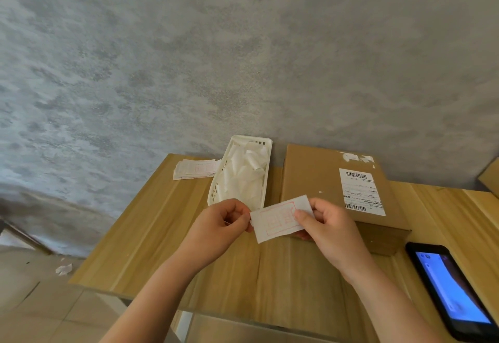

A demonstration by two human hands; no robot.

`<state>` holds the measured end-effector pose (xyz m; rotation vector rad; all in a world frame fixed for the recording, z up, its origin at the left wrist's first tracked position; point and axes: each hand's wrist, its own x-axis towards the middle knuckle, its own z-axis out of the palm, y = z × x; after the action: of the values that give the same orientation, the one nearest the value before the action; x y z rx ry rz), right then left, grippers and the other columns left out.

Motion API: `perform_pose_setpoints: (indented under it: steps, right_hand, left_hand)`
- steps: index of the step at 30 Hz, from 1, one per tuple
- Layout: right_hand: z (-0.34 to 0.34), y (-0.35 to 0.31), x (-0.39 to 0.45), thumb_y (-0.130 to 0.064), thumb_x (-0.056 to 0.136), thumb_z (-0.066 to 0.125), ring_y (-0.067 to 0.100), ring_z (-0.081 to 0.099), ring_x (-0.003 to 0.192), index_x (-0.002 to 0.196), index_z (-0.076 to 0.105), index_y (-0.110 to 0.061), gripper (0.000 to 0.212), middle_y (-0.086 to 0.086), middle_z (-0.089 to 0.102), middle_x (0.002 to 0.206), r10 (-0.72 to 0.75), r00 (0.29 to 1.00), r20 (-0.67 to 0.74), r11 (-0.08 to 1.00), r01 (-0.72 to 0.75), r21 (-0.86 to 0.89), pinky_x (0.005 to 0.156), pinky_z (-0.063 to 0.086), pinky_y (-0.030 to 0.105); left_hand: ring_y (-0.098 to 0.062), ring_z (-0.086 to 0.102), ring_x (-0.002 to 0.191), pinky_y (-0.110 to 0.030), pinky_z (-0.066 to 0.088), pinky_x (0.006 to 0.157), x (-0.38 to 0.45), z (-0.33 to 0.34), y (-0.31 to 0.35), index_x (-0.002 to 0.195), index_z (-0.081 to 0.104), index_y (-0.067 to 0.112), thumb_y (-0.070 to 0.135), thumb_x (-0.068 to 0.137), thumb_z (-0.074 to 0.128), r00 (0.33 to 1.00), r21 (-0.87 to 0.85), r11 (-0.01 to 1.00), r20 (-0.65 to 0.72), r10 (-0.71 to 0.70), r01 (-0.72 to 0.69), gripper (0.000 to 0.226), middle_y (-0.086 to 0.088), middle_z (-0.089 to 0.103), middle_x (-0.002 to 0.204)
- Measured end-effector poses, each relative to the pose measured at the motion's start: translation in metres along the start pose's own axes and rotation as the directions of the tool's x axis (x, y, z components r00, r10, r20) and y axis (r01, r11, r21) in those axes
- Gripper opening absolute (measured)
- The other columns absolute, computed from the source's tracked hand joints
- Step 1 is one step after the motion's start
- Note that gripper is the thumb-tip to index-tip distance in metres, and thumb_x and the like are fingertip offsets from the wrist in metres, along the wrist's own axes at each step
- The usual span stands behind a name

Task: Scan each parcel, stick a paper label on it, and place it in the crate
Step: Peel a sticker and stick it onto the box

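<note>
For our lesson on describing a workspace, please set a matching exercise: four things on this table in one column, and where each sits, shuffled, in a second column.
Things
1. paper label
2. white basket
3. cardboard parcel
4. phone

Places
A. at the table's near right edge
B. pinched between both hands
C. at the back, right of the basket
D. at the back, full of crumpled paper backings

Pairs: 1-B, 2-D, 3-C, 4-A

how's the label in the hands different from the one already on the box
The paper label held between the left hand and right hand carries a faint red frame; the shipping label on the cardboard box carries black barcodes and text. The first is in the air, pinched at both ends; the second lies flat, stuck down. Both are white rectangles.
</note>
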<state>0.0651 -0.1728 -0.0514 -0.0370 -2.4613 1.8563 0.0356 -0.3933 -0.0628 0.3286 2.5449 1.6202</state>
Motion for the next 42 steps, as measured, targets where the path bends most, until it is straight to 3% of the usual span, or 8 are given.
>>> perform_pose_setpoints:
  steps: [3,9,14,20,26,30,34,42]
  right_hand:
    - [0.001,-0.001,0.001,-0.015,0.097,0.058,0.002,0.071,0.086,0.099,0.07,-0.024,0.015,-0.01,0.077,0.089,-0.01,1.0,0.012,0.999,0.01,-0.047,0.068,0.056,0.02]
    - [0.003,-0.001,0.001,-0.015,0.097,0.058,0.001,0.071,0.087,0.099,0.069,-0.026,0.015,-0.009,0.077,0.09,-0.015,1.0,0.02,0.997,0.017,-0.07,0.067,0.055,0.017]
    - [0.006,-0.003,0.0,-0.014,0.097,0.058,0.002,0.072,0.085,0.1,0.069,-0.023,0.014,-0.007,0.077,0.09,-0.005,0.999,0.032,0.998,0.008,-0.069,0.066,0.055,0.017]
    - [0.009,-0.003,0.001,-0.013,0.097,0.058,0.001,0.071,0.082,0.101,0.069,-0.019,0.013,-0.007,0.076,0.089,0.002,0.998,0.058,0.995,0.004,-0.104,0.063,0.052,0.015]
    - [0.009,-0.004,0.0,-0.017,0.098,0.057,0.0,0.071,0.085,0.102,0.069,-0.021,0.013,-0.008,0.076,0.093,-0.003,0.996,0.091,0.985,0.019,-0.174,0.064,0.054,0.017]
    - [0.009,-0.004,0.0,-0.018,0.098,0.058,0.001,0.071,0.085,0.102,0.07,-0.02,0.013,-0.008,0.077,0.093,0.0,0.995,0.1,0.981,0.02,-0.194,0.067,0.057,0.02]
    - [0.01,-0.006,0.0,-0.019,0.097,0.058,0.001,0.071,0.084,0.1,0.07,-0.02,0.013,-0.009,0.077,0.091,0.001,0.994,0.105,0.977,0.021,-0.211,0.069,0.058,0.022]
    - [0.01,-0.009,-0.001,-0.02,0.098,0.057,-0.001,0.071,0.086,0.1,0.07,-0.022,0.013,-0.01,0.077,0.093,0.012,0.992,0.125,0.972,0.018,-0.236,0.067,0.057,0.02]
  left_hand:
    - [-0.013,0.066,0.075,-0.023,0.051,0.068,-0.001,-0.002,-0.001,0.088,0.069,0.025,0.02,0.096,0.06,0.999,0.051,0.998,-0.021,0.032,-0.031,0.013,0.006,0.075,0.081]
    - [-0.022,0.067,0.076,-0.034,0.055,0.07,-0.001,-0.007,-0.006,0.086,0.069,0.028,0.022,0.094,0.062,0.997,0.084,0.995,-0.035,0.064,-0.061,0.012,0.004,0.073,0.079]
    - [-0.017,0.065,0.072,-0.028,0.054,0.068,-0.001,-0.009,-0.009,0.083,0.068,0.03,0.023,0.092,0.063,0.996,0.133,0.988,-0.03,0.084,-0.08,0.013,0.007,0.072,0.076]
    - [-0.023,0.062,0.072,-0.034,0.053,0.067,-0.002,-0.013,-0.013,0.08,0.067,0.029,0.025,0.09,0.063,0.992,0.143,0.982,-0.007,0.128,-0.125,0.012,-0.002,0.067,0.076]
    - [-0.003,0.049,0.063,-0.021,0.044,0.062,-0.004,-0.015,-0.015,0.077,0.063,0.027,0.023,0.089,0.062,0.989,0.182,0.972,0.027,0.145,-0.148,0.013,-0.002,0.061,0.074]
    - [-0.006,0.049,0.063,-0.027,0.047,0.063,-0.006,-0.015,-0.015,0.074,0.06,0.028,0.022,0.089,0.061,0.985,0.206,0.964,0.057,0.161,-0.17,0.016,-0.002,0.06,0.073]
    - [-0.018,0.056,0.068,-0.033,0.049,0.066,-0.006,-0.017,-0.015,0.075,0.061,0.027,0.021,0.089,0.061,0.983,0.221,0.958,0.068,0.172,-0.183,0.015,-0.002,0.062,0.073]
    - [-0.017,0.057,0.069,-0.033,0.05,0.067,-0.006,-0.019,-0.017,0.074,0.06,0.029,0.022,0.088,0.061,0.98,0.226,0.955,0.09,0.175,-0.191,0.015,0.0,0.064,0.074]
